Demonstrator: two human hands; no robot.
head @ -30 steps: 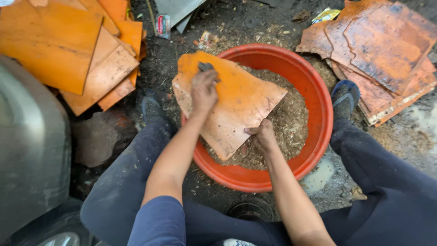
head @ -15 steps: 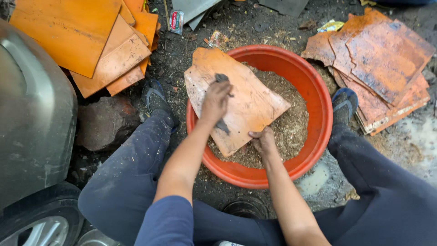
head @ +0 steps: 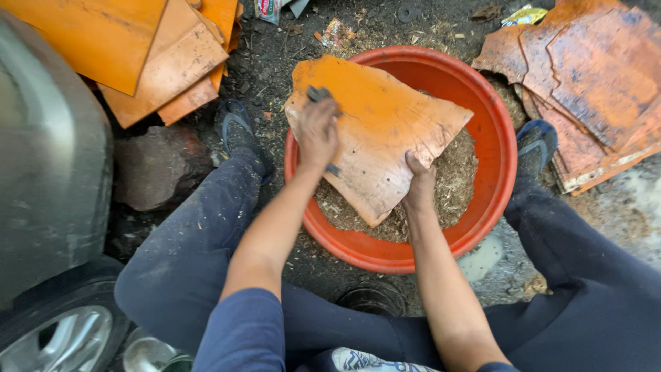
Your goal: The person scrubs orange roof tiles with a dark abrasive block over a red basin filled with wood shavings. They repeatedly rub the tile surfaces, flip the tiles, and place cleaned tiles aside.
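An irregular orange sheet (head: pixel 375 127) lies tilted across a round orange basin (head: pixel 499 158) that holds brownish shavings (head: pixel 458 186). My left hand (head: pixel 317 131) presses a small dark scraper (head: pixel 318 94) against the sheet's upper left part. My right hand (head: pixel 420 182) grips the sheet's lower right edge, fingers curled over it. Both forearms reach down from the bottom of the view between my knees.
Stacked clean orange sheets (head: pixel 148 52) lie at the top left, dirtier ones (head: pixel 595 76) at the top right. A grey car body (head: pixel 48 158) and wheel (head: pixel 51 337) fill the left. A stone (head: pixel 158 169) sits by my left foot. The ground is dark and littered.
My left hand has slid with the scraper along the sheet's upper part. The sheet has turned slightly in the basin, and the view has shifted.
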